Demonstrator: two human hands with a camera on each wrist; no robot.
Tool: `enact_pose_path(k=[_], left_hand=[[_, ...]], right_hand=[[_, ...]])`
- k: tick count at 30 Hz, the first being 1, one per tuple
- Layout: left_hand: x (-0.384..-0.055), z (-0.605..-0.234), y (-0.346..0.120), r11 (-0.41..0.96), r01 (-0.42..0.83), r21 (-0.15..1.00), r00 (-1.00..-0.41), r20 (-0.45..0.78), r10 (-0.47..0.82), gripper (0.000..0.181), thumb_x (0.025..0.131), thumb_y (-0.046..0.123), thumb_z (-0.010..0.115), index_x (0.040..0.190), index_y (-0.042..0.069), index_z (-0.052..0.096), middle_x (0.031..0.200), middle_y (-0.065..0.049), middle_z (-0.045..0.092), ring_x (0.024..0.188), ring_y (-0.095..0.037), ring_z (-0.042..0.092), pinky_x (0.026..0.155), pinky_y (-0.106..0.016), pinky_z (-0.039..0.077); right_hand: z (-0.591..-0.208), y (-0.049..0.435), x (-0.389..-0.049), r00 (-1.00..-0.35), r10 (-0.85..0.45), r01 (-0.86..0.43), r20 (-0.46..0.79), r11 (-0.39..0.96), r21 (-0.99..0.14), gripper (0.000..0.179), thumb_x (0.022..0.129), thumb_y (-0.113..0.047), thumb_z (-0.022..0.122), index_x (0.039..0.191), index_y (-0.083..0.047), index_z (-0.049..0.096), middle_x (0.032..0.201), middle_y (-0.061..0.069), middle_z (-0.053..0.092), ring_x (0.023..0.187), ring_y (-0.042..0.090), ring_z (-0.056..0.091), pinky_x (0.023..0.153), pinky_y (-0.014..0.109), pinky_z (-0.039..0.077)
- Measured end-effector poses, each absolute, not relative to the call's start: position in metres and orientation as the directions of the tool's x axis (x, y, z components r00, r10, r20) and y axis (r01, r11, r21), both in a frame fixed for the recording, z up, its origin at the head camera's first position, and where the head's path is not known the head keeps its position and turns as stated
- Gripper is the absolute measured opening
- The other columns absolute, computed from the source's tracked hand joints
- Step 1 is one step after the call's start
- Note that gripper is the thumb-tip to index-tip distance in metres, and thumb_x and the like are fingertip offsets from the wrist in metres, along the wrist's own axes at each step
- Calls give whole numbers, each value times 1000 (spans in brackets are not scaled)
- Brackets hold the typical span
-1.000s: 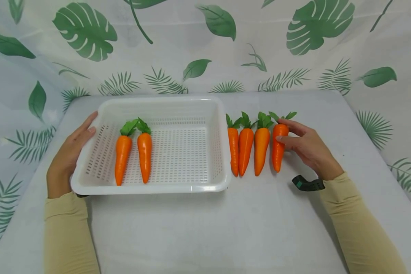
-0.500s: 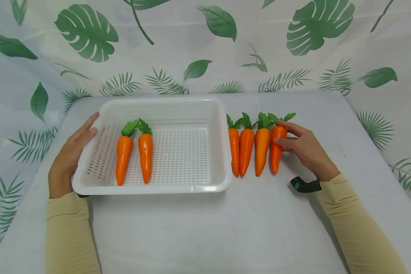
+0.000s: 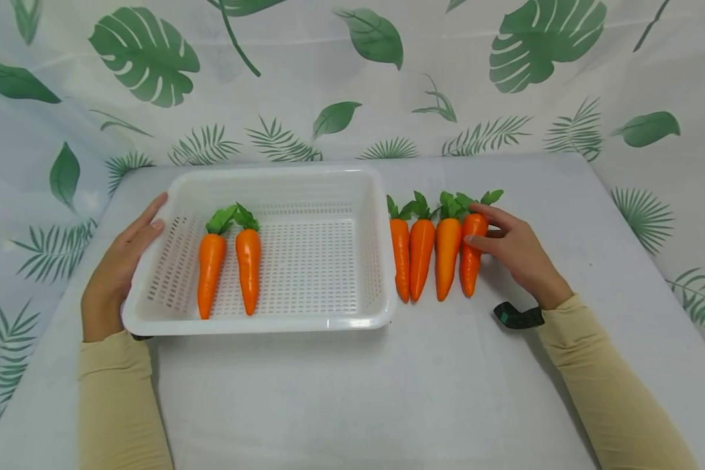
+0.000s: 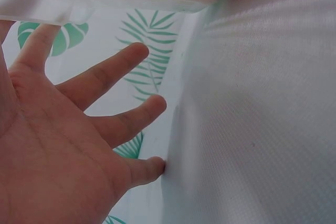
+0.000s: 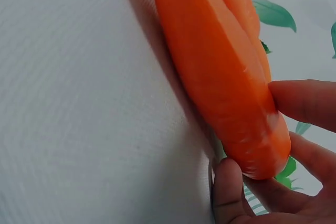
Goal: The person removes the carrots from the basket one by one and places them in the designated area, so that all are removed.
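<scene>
Nearest, two beige sleeves (image 3: 120, 405) reached in over the white tabletop (image 3: 329, 398), a black wrist strap (image 3: 518, 316) showing at the right cuff. Farther in, the left hand (image 3: 117, 264) lay against the left end of a white perforated plastic basket (image 3: 258, 325); its fingers were spread, three of them clear of the basket in the left wrist view. The basket stood toward the tabletop's far left corner, two carrots (image 3: 249, 267) in its left half with their leaves meeting. Just beside its right wall, three loose carrots (image 3: 422, 258) lay in a row, leaves toward the far edge. At the row's right end the right hand (image 3: 525, 258) pinched the rightmost carrot (image 3: 469, 264) between thumb and fingers near its leafy end; whether it touched its neighbour could not be told. Past the far edge hung a leaf-print backdrop (image 3: 294, 85).
</scene>
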State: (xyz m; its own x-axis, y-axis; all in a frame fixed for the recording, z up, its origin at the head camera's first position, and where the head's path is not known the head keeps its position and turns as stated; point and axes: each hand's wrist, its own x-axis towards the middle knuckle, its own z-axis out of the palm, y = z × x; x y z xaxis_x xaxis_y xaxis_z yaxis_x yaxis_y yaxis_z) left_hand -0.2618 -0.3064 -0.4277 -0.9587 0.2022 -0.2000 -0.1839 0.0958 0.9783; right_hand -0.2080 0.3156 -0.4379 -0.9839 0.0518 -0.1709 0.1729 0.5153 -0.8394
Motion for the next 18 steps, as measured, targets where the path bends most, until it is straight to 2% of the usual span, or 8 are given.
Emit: enact_pose_path(k=[4,7,11,18], left_hand=[[-263,-428,-307,102,-185,977,-959,-203,199,60,114,38,53,167,50,29,172,-4,31,113,-9,65,80,-28,63],[-262,-428,-306,112,-184,976,-960,-203,193,59,114,39,53,167,51,30,170,-4,32,112,-9,66,80,-29,63],[-261,-428,-305,116,-179,977,-961,-199,192,59,114,39,53,166,52,30,170,-4,32,113,-10,65,80,-29,63],[-263,-429,-305,115,-179,977,-960,-199,199,59,114,39,52,167,52,30,169,-4,33,114,-11,65,80,-30,63]], right_hand=[[-439,314,-209,-986,54,162,-158,541,-825,70,105,-22,68,168,-17,39,157,25,46,131,43,48,96,42,45],[-438,313,-209,-987,53,157,-152,542,-826,72,105,-22,69,169,-16,37,157,26,46,133,45,47,103,52,46],[-438,311,-209,-988,48,148,-146,545,-825,72,105,-21,68,169,-15,35,158,28,45,137,48,45,112,65,40],[-438,314,-210,-986,55,159,-155,560,-813,69,108,-25,63,170,-15,34,159,29,44,141,50,42,113,71,38]])
